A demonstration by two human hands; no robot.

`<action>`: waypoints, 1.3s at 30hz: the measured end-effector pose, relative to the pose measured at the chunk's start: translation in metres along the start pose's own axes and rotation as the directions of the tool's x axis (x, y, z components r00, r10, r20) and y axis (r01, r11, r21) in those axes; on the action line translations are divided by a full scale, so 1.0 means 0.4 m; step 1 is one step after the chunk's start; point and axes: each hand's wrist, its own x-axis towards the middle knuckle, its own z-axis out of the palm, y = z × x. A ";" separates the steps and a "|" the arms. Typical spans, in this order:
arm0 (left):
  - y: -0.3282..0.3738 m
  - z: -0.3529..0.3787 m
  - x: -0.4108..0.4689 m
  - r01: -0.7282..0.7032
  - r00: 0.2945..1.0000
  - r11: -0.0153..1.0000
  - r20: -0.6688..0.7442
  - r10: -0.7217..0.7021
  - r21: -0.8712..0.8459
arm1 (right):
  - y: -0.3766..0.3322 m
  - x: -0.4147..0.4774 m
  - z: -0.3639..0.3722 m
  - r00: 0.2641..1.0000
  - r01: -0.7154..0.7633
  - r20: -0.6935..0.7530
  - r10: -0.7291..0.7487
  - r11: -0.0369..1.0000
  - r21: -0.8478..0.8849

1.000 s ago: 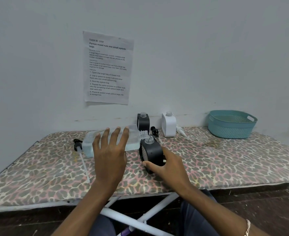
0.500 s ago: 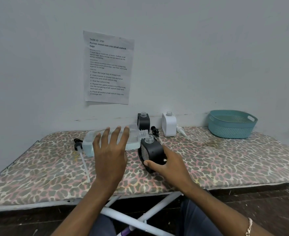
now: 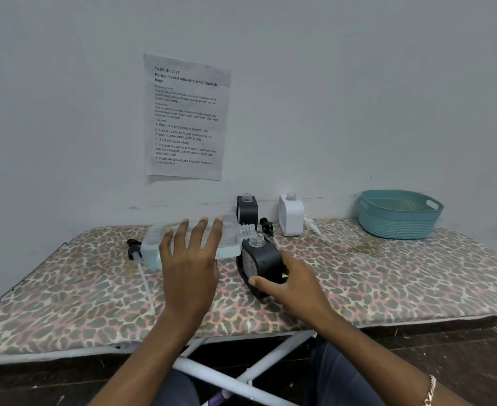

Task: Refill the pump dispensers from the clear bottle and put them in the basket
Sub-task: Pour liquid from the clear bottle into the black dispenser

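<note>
My left hand grips the clear bottle, tipped on its side with its open neck just over the mouth of a black dispenser. My right hand holds that black dispenser upright on the board, its pump off. A second black dispenser and a white dispenser stand open at the wall. A black pump head with a tube lies left of the bottle. Another black pump and a white pump lie beside the back dispensers. The teal basket sits at the far right.
Everything rests on an ironing board with a leopard-print cover, its white legs below my arms. A printed sheet is taped to the wall behind.
The clear bottle has tilted a little more, its neck now closer over the black dispenser's mouth. Both hands have kept their grips.
</note>
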 end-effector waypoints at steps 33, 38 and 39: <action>0.000 -0.007 0.001 0.001 1.000 1.000 -0.006 -0.001 0.001 | 0.018 0.008 -0.008 0.999 -0.001 0.046 0.002 1.000 -0.017; 0.000 -0.006 0.001 -0.001 1.000 1.000 -0.006 0.001 0.000 | 0.018 0.007 -0.008 0.999 0.000 0.048 0.001 1.000 -0.018; 0.000 -0.006 0.000 -0.001 1.000 1.000 -0.006 0.001 0.001 | 0.018 0.006 -0.008 0.999 0.001 0.048 -0.001 1.000 -0.015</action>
